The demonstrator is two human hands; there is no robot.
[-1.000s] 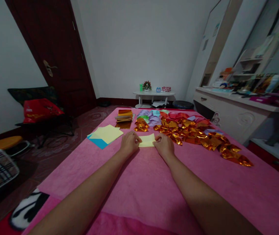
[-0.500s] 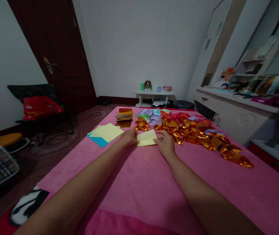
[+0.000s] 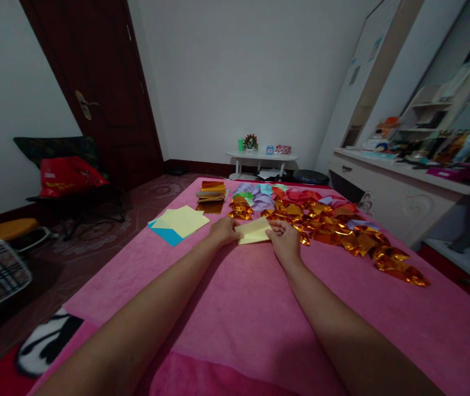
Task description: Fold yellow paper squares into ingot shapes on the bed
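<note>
A folded sheet of yellow paper (image 3: 254, 231) is held just above or on the pink cloth (image 3: 235, 297); I cannot tell whether it touches. My left hand (image 3: 225, 231) pinches its left end, and my right hand (image 3: 285, 237) grips the right end between thumb and fingers. To the left lie loose yellow sheets (image 3: 185, 220) with a blue sheet (image 3: 167, 235) showing from under them. Beyond my left hand sits a stack of gold foil sheets (image 3: 212, 193). Many folded gold foil pieces (image 3: 342, 231) spread out to the right of my right hand.
Folded pieces in purple (image 3: 263, 202), red and green lie at the far side of the cloth. Behind stands a small white table (image 3: 261, 155). A dresser (image 3: 395, 176) is on the right; a chair with a red bag (image 3: 70, 175) is on the left.
Both hands and the yellow paper have shifted slightly to the right in the picture. The grip at both ends stays the same, and the view has turned a little.
</note>
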